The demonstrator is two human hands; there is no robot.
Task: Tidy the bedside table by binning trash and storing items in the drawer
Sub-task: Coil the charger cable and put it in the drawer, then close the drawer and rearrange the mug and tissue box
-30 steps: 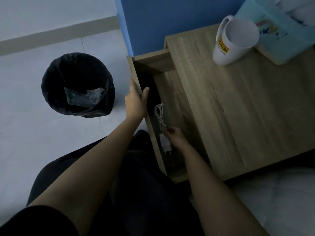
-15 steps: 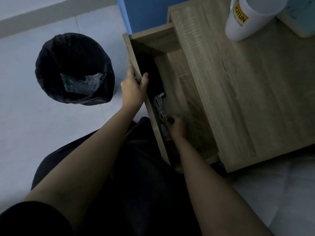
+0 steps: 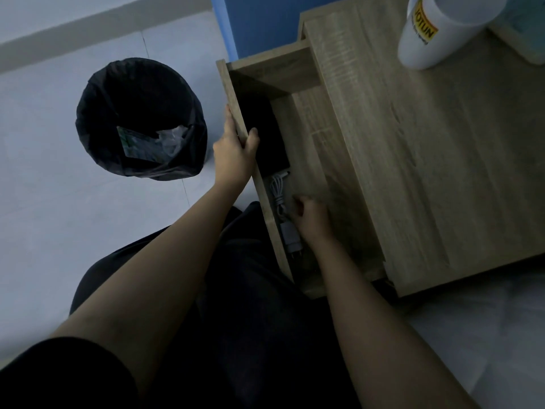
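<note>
The bedside table's drawer stands pulled out, and my left hand grips the top edge of its front panel. A white charger with its coiled cable lies on the drawer floor against that panel. My right hand is inside the drawer just right of the cable, with its fingers loosely curled and not wrapped around it. A flat black item lies further back in the drawer. A black-lined bin on the floor to the left holds wrappers.
The wooden tabletop carries a white mug with a yellow label at the back right and a light blue box at the corner. A blue wall panel stands behind the table. White bedding lies at the lower right, and my dark-clothed legs are below.
My right hand lowered the charger and cable to the drawer floor and drew slightly to the right of them. My left hand kept its grip on the drawer front. The view tilted downward.
</note>
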